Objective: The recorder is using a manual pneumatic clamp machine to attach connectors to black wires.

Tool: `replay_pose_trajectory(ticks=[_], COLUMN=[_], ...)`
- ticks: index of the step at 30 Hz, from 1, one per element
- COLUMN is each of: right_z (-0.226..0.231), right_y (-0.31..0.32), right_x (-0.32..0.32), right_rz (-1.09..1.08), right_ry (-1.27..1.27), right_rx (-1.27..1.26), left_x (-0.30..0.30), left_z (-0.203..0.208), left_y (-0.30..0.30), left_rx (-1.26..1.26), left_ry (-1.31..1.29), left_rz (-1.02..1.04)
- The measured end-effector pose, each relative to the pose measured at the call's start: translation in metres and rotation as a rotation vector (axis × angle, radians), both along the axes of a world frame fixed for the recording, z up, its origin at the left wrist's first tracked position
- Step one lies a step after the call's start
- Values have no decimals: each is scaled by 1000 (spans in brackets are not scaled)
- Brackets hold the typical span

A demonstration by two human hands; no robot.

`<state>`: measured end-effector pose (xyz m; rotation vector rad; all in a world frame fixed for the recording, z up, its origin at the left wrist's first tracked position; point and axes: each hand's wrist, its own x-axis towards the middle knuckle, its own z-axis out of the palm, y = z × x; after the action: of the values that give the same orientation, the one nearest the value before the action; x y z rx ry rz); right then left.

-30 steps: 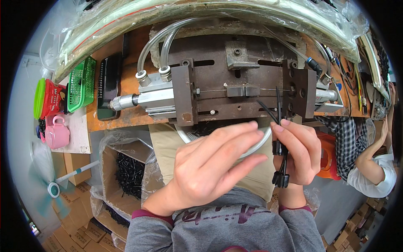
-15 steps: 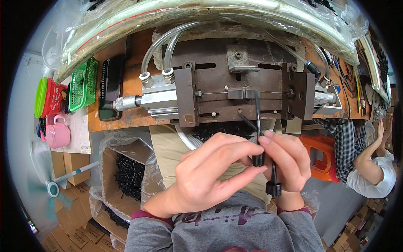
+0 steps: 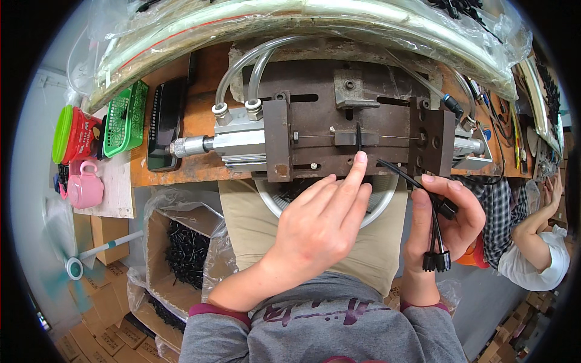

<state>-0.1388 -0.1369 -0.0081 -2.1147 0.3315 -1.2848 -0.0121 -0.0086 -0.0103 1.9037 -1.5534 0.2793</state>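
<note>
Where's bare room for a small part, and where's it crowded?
The wooden bench is bare between the black tray and left pneumatic cylinder; right of the pink mug, the pale board has a small bare patch. Crowded: the bench's right end, with cables and tools, and the brown fixture, where the left hand touches a black stem.

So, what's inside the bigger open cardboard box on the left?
A heap of thin black pieces lies in the cardboard box, with clear plastic along its right edge. Whatever lies beneath the heap's top layer is covered.
</note>
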Motion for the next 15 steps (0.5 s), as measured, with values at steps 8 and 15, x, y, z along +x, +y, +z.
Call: replay_pose_trajectory(ticks=[8, 15], right_z=[0, 0], right_y=[-1, 1], right_x=[1, -1], right_rz=[34, 114], right_ry=[-43, 23], right_rx=[28, 134], left_x=[5, 10], left_z=[12, 9], left_y=[0, -7], left_rx=[72, 73], left_ry=[-85, -115], left_rz=[24, 36])
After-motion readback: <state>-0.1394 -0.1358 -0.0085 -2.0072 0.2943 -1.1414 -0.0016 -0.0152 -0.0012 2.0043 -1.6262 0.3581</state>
